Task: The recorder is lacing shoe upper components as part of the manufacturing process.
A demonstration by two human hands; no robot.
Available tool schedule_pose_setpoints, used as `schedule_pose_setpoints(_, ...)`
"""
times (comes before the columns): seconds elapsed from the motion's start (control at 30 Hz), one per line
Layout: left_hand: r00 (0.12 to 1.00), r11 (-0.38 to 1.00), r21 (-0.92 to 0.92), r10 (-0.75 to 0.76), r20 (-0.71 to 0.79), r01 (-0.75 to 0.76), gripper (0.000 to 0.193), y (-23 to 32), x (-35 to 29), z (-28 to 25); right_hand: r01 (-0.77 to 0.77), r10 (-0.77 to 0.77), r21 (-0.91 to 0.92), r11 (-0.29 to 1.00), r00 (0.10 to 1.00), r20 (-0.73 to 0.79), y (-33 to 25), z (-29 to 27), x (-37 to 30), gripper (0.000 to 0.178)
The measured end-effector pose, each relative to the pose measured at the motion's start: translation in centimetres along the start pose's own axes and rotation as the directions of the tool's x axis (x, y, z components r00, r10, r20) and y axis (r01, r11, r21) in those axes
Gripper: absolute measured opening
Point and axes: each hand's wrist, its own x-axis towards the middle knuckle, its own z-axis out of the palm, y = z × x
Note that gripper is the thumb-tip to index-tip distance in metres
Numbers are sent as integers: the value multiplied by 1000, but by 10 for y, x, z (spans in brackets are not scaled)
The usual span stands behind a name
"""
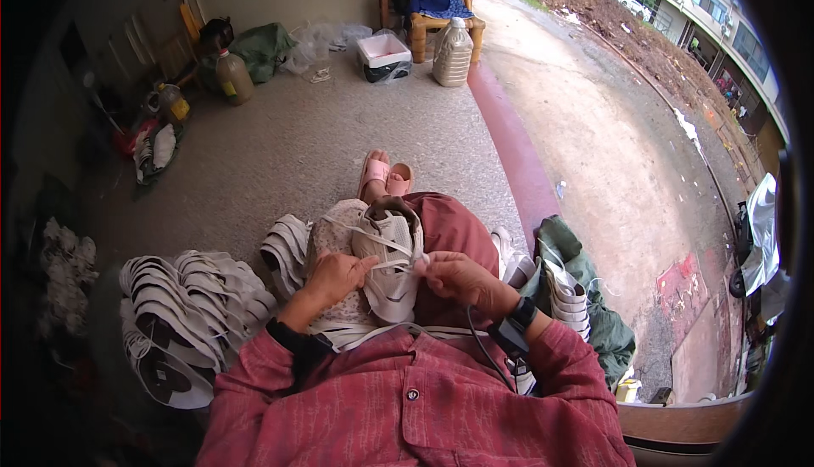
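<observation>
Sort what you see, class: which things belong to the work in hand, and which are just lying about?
In the work:
light-coloured shoe on the lap
white laces across it
left hand and right hand, both at the lacing
stacked shoe parts at left, probably

Lying about:
bamboo chair
blue cloth on its seat
plastic jug beside it
white box

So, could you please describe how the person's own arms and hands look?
Both sleeves are red with paler streaks. The fingers are ungloved. A black band circles the left wrist; the right wears dark devices, with a dark cable nearby.
</observation>
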Motion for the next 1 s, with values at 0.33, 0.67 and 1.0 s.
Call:
schedule_pose_setpoints(0.33,994,809,-583,-22,104,79,24,-21,-1,-5,293,-299,510,809,951,-72,28,23,4,27)
schedule_pose_setpoints(0.67,996,881,-470,-82,-18,64,19,-41,0,-19,375,-303,337,864,920,-247,31,32,7,29)
schedule_pose_setpoints(1.0,992,866,-487,-128,-2,111,19,-48,-19,-23,190,-87,303,934,943,-321,25,43,6,22)
